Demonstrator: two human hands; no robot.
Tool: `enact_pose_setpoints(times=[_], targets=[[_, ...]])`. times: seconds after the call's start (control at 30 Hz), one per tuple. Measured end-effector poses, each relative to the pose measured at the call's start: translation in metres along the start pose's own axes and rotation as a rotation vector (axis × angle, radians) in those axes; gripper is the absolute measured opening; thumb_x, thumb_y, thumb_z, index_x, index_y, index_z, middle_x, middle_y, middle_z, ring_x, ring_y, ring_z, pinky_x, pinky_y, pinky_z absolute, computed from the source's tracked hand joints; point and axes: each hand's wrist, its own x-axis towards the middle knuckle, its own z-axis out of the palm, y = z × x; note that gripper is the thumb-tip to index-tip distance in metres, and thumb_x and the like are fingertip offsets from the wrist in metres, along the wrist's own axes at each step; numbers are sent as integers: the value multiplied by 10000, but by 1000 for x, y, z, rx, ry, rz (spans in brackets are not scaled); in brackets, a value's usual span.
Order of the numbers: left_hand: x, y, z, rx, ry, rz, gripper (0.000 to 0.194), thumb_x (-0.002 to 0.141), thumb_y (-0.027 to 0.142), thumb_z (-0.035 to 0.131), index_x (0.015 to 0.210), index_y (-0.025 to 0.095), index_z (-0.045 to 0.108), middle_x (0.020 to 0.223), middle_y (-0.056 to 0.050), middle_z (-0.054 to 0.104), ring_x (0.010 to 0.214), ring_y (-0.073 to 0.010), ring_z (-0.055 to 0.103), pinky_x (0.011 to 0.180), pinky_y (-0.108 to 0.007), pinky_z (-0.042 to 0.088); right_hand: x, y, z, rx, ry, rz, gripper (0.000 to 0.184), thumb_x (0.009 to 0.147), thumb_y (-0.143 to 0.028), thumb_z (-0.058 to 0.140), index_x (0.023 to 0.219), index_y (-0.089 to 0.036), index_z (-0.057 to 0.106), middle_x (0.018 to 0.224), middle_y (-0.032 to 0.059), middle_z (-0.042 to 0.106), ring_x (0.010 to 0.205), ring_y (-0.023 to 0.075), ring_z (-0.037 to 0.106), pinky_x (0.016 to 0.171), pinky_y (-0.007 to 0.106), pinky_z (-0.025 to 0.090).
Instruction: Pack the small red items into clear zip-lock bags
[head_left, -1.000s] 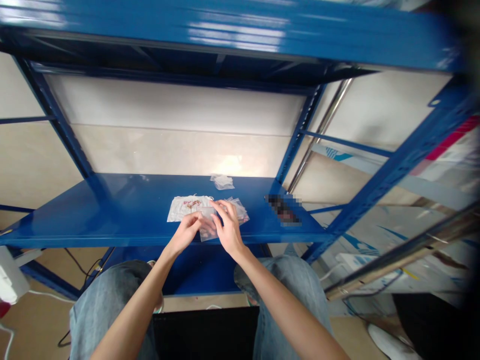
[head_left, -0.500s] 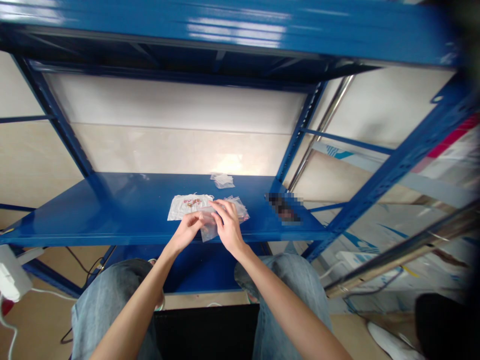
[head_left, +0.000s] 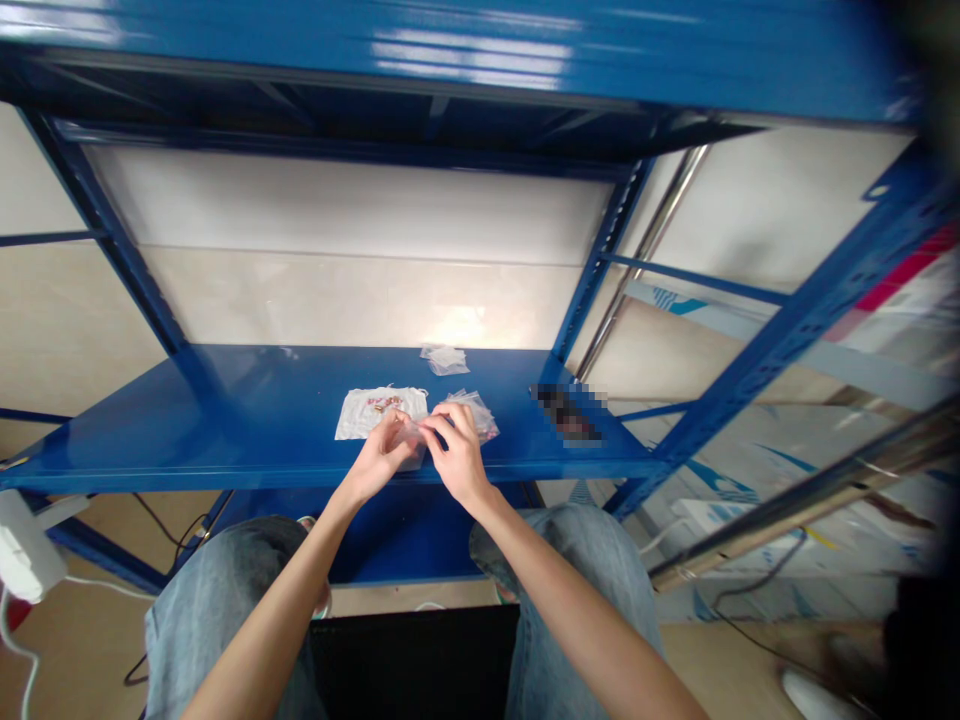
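A small clear plastic bag (head_left: 411, 460) is held between my hands above the front edge of the blue shelf (head_left: 255, 420). My left hand (head_left: 381, 455) pinches the bag's left side, and my right hand (head_left: 456, 452) pinches its upper right edge. Fingers hide part of the bag, and I cannot make out its contents. Just behind my left hand lies a white cloth pouch (head_left: 352, 415) with several small reddish and gold pieces (head_left: 386, 402) on top. Beyond my right hand is a pile of clear plastic bags (head_left: 477, 410).
Another stack of clear bags (head_left: 445, 359) lies near the shelf's back edge. A dark pixelated object (head_left: 568, 413) is at the right. The upper shelf beam (head_left: 480, 60) crosses overhead. A black flat panel (head_left: 416, 665) sits between my knees. A person's shoe (head_left: 814, 695) shows at lower right.
My left hand has turned and its fingers have moved up and right along the bag. My right fingertips have come lower, nearer the left hand. The shoe at right has shifted.
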Motion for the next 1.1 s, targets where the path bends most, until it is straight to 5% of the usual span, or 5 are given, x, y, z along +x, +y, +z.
enact_pose_setpoints(times=[0.1, 0.23, 0.7, 0.93, 1.1], targets=[[2, -3, -1, 95, -34, 31, 336, 923, 354, 617, 1206, 182, 563, 1101, -76, 679, 913, -193, 641, 831, -326, 536, 1, -1, -1, 17, -16, -56, 138, 980, -175, 576, 983, -241, 697, 1007, 74, 650, 1010, 244, 579, 898, 427, 507], [6, -4, -2, 271, -99, 131, 304, 987, 349, 498, 1130, 137, 660, 1074, -103, 713, 988, -237, 654, 923, -383, 518, 3, -7, -5, 33, -54, -122, 215, 959, -106, 551, 1027, -246, 700, 1026, 70, 680, 1009, 241, 588, 905, 434, 510], [7, 19, -13, 837, 15, 313, 334, 863, 158, 548, 1192, 185, 604, 1184, -121, 686, 1128, -293, 621, 994, -437, 467, 18, -27, -20, 102, -277, -205, 307, 899, -29, 486, 1087, -205, 653, 1242, 96, 686, 1209, 237, 605, 1029, 437, 495], [3, 18, -9, 928, -99, 236, 222, 807, 104, 483, 985, 213, 556, 904, -71, 663, 855, -254, 632, 771, -352, 465, 16, -34, -21, 106, -526, -213, 288, 814, 17, 540, 934, -212, 666, 984, 47, 744, 948, 203, 693, 867, 334, 555], [2, 12, -11, 947, -79, 221, 85, 936, 213, 440, 986, 222, 508, 882, -73, 652, 818, -257, 644, 724, -335, 443, 32, -25, -35, 177, -273, -125, 327, 855, -5, 491, 873, -237, 720, 907, 16, 755, 885, 187, 696, 859, 343, 548]])
